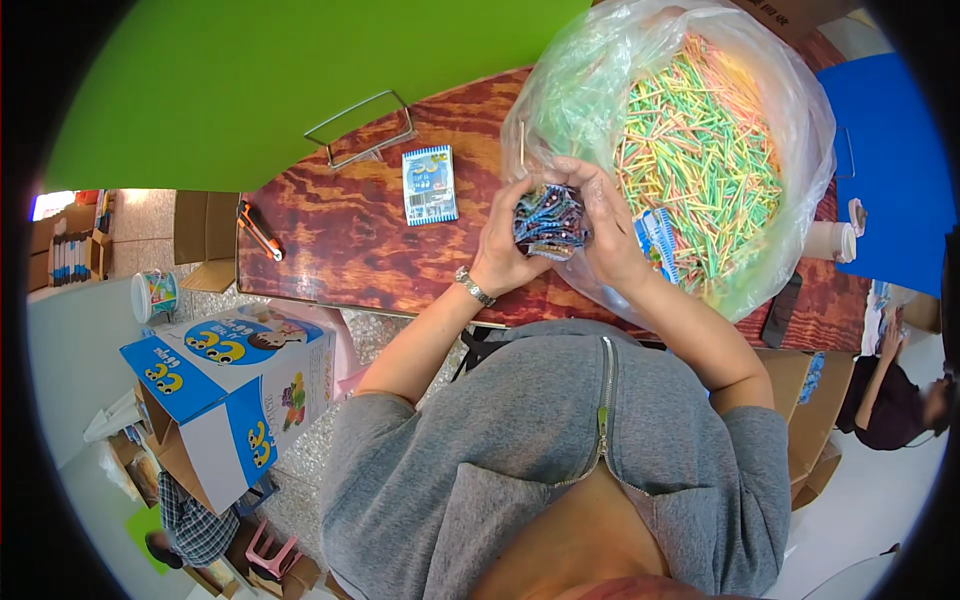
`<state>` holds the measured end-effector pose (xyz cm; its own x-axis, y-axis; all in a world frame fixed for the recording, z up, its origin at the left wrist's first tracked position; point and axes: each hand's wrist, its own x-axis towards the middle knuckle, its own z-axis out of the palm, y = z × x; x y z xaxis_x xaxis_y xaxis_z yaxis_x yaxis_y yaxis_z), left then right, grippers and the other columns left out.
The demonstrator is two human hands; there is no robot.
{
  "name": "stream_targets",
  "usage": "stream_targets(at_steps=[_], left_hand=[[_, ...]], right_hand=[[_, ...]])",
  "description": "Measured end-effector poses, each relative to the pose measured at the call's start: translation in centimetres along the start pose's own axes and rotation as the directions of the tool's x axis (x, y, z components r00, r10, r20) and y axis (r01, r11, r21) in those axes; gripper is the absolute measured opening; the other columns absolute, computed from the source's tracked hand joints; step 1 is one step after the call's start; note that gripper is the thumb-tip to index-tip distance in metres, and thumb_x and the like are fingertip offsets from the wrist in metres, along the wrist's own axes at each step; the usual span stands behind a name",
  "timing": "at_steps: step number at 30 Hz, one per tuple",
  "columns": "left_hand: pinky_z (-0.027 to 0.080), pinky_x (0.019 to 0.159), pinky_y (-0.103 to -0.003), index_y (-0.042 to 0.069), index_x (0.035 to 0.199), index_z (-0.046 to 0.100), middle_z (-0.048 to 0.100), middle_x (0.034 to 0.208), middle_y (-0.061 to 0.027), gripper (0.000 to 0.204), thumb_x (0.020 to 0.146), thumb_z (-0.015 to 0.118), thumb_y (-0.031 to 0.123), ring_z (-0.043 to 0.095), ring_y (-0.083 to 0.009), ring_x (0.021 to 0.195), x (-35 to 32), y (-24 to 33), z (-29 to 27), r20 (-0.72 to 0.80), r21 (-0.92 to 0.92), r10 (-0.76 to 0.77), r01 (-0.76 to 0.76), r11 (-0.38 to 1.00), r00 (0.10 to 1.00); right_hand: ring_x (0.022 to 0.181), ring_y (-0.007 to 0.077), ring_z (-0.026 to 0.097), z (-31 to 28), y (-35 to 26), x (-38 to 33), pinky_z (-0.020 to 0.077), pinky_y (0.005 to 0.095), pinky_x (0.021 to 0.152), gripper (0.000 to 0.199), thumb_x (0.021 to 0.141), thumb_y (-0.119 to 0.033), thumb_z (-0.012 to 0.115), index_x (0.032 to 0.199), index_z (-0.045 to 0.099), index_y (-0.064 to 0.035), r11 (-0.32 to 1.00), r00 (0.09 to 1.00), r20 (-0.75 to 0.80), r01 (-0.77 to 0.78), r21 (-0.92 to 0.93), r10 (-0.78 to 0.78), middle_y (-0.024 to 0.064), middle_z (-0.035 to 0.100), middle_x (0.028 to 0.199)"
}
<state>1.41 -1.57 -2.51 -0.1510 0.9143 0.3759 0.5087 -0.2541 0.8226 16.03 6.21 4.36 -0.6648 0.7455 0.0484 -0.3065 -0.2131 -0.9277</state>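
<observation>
Grey zip-up top (560, 440) fills the foreground, forearms reaching over the dark wooden desk (350, 240). Both the left hand (510, 240) and right hand (605, 225) have fingers clasped around a bundle of small blue packets (548, 222), held above the desk just beside a clear bag of coloured sticks (700, 150). One blue packet (429, 184) lies apart to the left.
</observation>
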Motion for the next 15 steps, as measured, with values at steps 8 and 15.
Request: stream_targets(at_steps=[8,15], left_hand=[[0.046,0.099,-0.038,-0.001,0.143,0.029,0.05,0.132,-0.0205,0.106,0.06,0.091,0.022,0.055,-0.0304,0.119,-0.8,-0.5,-0.3,0.065,0.071,-0.094,0.09,0.993,0.993],[0.047,0.098,-0.037,0.001,0.142,0.032,0.055,0.126,-0.0178,0.104,0.06,0.092,0.022,0.058,-0.0275,0.114,-0.9,2.4,-2.3,-0.07,-0.038,-0.122,0.119,0.992,0.99]], right_hand=[[0.114,0.0167,0.053,-2.9,3.5,1.0,0.0402,0.0313,0.1,0.049,0.104,-0.038,0.039,0.132,0.047,0.0012,0.99,0.992,-0.042,-0.124,-0.068,0.121,0.0104,0.057,0.123],[0.111,0.0129,0.051,1.6,0.5,0.7,0.0416,0.0293,0.097,0.038,0.102,-0.025,0.048,0.132,0.048,-0.0021,0.976,0.99,-0.029,-0.139,-0.168,0.136,0.0064,0.055,0.12]])
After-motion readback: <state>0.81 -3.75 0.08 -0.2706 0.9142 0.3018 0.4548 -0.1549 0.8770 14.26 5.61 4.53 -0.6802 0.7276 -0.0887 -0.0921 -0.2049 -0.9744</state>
